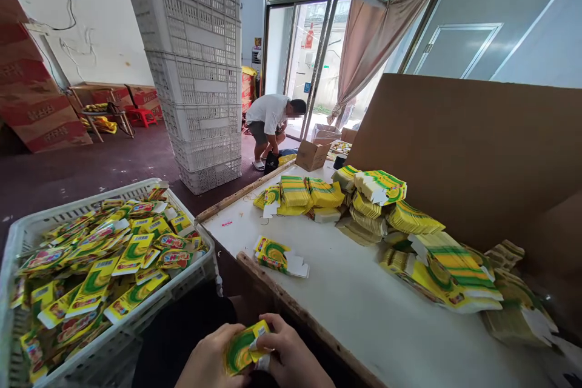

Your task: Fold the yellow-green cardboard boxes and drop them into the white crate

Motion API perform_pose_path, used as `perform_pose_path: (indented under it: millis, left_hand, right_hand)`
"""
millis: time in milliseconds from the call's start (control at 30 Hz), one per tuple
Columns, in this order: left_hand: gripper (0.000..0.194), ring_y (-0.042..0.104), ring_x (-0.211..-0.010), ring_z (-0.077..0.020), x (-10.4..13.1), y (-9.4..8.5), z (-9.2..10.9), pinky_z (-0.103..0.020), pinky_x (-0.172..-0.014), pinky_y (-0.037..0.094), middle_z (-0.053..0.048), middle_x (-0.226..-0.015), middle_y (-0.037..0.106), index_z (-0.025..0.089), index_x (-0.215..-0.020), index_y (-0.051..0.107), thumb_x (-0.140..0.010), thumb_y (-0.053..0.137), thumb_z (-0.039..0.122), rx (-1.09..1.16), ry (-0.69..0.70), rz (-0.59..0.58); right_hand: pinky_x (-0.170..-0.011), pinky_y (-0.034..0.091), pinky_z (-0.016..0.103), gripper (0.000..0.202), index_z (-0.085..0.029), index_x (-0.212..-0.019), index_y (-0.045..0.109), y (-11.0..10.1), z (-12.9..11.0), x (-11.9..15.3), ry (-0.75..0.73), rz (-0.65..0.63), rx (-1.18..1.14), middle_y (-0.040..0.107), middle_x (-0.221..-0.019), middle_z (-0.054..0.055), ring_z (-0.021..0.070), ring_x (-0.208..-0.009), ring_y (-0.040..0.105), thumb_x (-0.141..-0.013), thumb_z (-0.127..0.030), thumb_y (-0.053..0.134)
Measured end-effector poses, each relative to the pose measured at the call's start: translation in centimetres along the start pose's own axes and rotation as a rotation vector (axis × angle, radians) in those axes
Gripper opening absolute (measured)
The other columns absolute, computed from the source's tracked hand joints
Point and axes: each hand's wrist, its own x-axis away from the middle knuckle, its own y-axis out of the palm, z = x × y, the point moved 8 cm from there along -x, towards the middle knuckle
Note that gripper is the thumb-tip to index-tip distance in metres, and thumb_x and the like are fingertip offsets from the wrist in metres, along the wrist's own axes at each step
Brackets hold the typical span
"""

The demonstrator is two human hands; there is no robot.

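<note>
Low at the front, my left hand (210,356) is wrapped round a small yellow and green carton (240,348). My right hand (291,348) pinches the same carton at its right end, where a white flap shows between the fingers. The carton is held above my lap, beside the table's wooden edge. Just beyond, on the white tabletop (327,291), lies a single flattened carton (275,254) with its white flaps spread to the right. To my left, a white plastic crate (177,285) is heaped with yellow and green cartons (131,254).
Stacks of flat cartons (454,273) cover the table's right side, with more bundles (295,193) farther back. A brown cardboard sheet (468,139) stands behind them. A tall stack of white crates (195,85) rises beyond the table. A person (273,121) bends down near the glass door.
</note>
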Motion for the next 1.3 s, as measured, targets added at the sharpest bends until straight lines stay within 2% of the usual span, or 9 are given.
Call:
perform_pose_path:
  millis: [267, 400, 500, 600, 700, 800, 900, 1100, 1300]
  left_hand:
    - [0.042, 0.068, -0.087, -0.0219, 0.6, -1.0, 0.3, -0.028, -0.078, 0.052, -0.005, -0.095, 0.071, 0.022, -0.103, 0.066, -0.061, 0.062, 0.021, -0.022, 0.037, -0.001]
    - [0.04, 0.067, -0.086, -0.0237, 0.7, -1.6, 1.4, -0.032, -0.076, 0.052, -0.006, -0.093, 0.07, 0.021, -0.101, 0.066, -0.061, 0.061, 0.022, -0.088, 0.049, 0.036]
    - [0.039, 0.068, -0.087, -0.0236, 0.3, -3.1, 1.0, -0.033, -0.077, 0.053, -0.005, -0.094, 0.07, 0.023, -0.101, 0.065, -0.062, 0.063, 0.026, -0.065, 0.064, 0.107]
    - [0.044, 0.068, -0.09, -0.0277, -0.6, -9.1, -0.8, -0.039, -0.082, 0.054, -0.007, -0.097, 0.071, 0.022, -0.104, 0.063, -0.064, 0.066, 0.039, -0.064, 0.066, 0.386]
    - [0.075, 0.055, -0.115, -0.0417, 0.3, -18.2, -2.6, -0.059, -0.101, 0.039, -0.02, -0.121, 0.062, 0.013, -0.12, 0.054, -0.061, 0.069, 0.056, -0.24, -0.004, 0.934]
    - [0.098, 0.041, -0.128, -0.0485, 1.1, -22.1, -3.8, -0.069, -0.104, 0.027, -0.028, -0.134, 0.049, 0.003, -0.133, 0.038, -0.063, 0.064, 0.066, -0.331, -0.08, 1.163]
    - [0.085, 0.052, -0.118, -0.0436, 0.5, -19.1, -5.2, -0.063, -0.101, 0.037, -0.026, -0.121, 0.058, 0.004, -0.125, 0.048, -0.068, 0.058, 0.066, -0.228, -0.019, 1.026]
    - [0.041, 0.064, -0.105, -0.0299, 0.1, -6.7, -8.3, -0.048, -0.094, 0.05, -0.01, -0.109, 0.07, 0.023, -0.097, 0.068, -0.07, 0.06, 0.054, 0.08, -0.038, 0.517]
    - [0.034, 0.068, -0.096, -0.0277, -0.1, -3.0, -6.1, -0.043, -0.084, 0.055, -0.011, -0.101, 0.073, 0.021, -0.097, 0.071, -0.073, 0.061, 0.043, 0.279, -0.045, 0.363]
  right_hand:
    - [-0.093, 0.048, 0.035, 0.027, -0.022, -0.093, 0.071, 0.1, -0.4, -0.2, -0.023, 0.094, -0.155, 0.058, -0.119, 0.009, 0.0236, -0.106, 0.061, -0.069, -0.01, 0.071]
    - [-0.089, 0.05, 0.038, 0.047, -0.022, -0.107, 0.062, 0.1, -0.7, -0.5, -0.033, 0.228, -0.226, 0.058, -0.108, 0.007, 0.023, -0.1, 0.06, -0.062, -0.009, 0.07]
    - [-0.096, 0.047, 0.04, 0.065, -0.023, -0.125, 0.051, 0.0, -1.0, -1.1, -0.081, 0.253, -0.239, 0.056, -0.12, 0.009, 0.0238, -0.11, 0.057, -0.063, -0.01, 0.068]
    - [-0.095, 0.049, 0.039, 0.063, -0.021, -0.128, 0.049, -2.2, -0.8, -2.2, -0.113, 0.33, -0.175, 0.057, -0.123, 0.011, 0.0233, -0.109, 0.058, -0.068, -0.012, 0.065]
    - [-0.092, 0.05, 0.039, 0.042, -0.019, -0.117, 0.056, -6.3, 0.5, -3.9, -0.023, 0.52, 0.034, 0.065, -0.112, 0.009, 0.0229, -0.103, 0.061, -0.076, -0.013, 0.056]
    - [-0.094, 0.048, 0.041, 0.039, -0.018, -0.112, 0.061, -9.2, 2.2, -6.2, 0.109, 0.639, 0.263, 0.066, -0.11, 0.011, 0.0254, -0.105, 0.06, -0.075, -0.009, 0.054]
    - [-0.091, 0.048, 0.041, 0.039, -0.018, -0.104, 0.065, -9.6, 3.9, -8.1, 0.169, 0.632, 0.313, 0.068, -0.102, 0.011, 0.0266, -0.098, 0.061, -0.071, -0.003, 0.053]
    - [-0.09, 0.046, 0.039, 0.036, -0.017, -0.104, 0.066, -8.3, 5.6, -8.5, 0.195, 0.592, 0.37, 0.067, -0.101, 0.012, 0.0262, -0.098, 0.059, -0.075, -0.004, 0.049]
    - [-0.088, 0.046, 0.037, 0.046, -0.021, -0.102, 0.065, -7.9, 5.7, -8.0, 0.154, 0.599, 0.38, 0.065, -0.098, 0.008, 0.0239, -0.095, 0.058, -0.069, 0.003, 0.043]
